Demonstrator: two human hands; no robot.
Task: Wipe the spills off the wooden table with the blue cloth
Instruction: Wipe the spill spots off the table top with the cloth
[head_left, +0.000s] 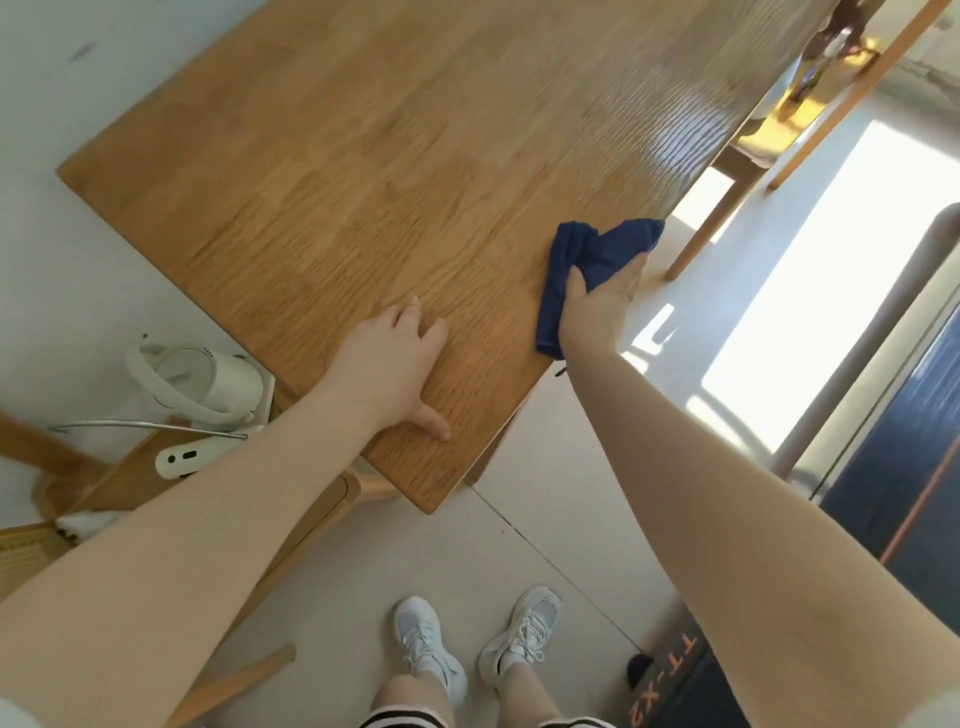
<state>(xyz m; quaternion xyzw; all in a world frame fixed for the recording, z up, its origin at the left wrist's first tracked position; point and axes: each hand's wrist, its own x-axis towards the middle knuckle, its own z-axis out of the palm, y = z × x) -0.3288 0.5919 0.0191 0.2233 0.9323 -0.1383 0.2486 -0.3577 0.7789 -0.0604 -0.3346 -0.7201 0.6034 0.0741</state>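
Nearest the camera, two white sneakers (475, 649) are seen planted on the pale tiled floor (519, 519), with bare legs and striped shorts hems above them. To the right, a dark mat (883, 467) with an orange line and orange lettering is laid along the floor.

Both bare forearms are stretched forward over the near corner of the wooden table (363, 182). The left hand (395, 358) is laid flat on the wood close to that corner, fingers relaxed and spread, nothing held. The right hand (597, 301) is pressed down on the blue cloth (587, 260), the fingers curled over its crumpled folds; the cloth is bunched at the table's right edge, one end hanging slightly past it.

Beside the table on the left, a white electric kettle (202, 376) and a white power strip (182, 460) are set on a lower wooden stand (130, 483), just under the left forearm.

No spill can be told apart on the wood; a glossy sheen is shown on the far right part of the tabletop.

Beyond the right edge, wooden chair legs (717, 218) and a strong patch of sunlight on the floor are visible, with blurred yellow objects (810, 88) farthest away.
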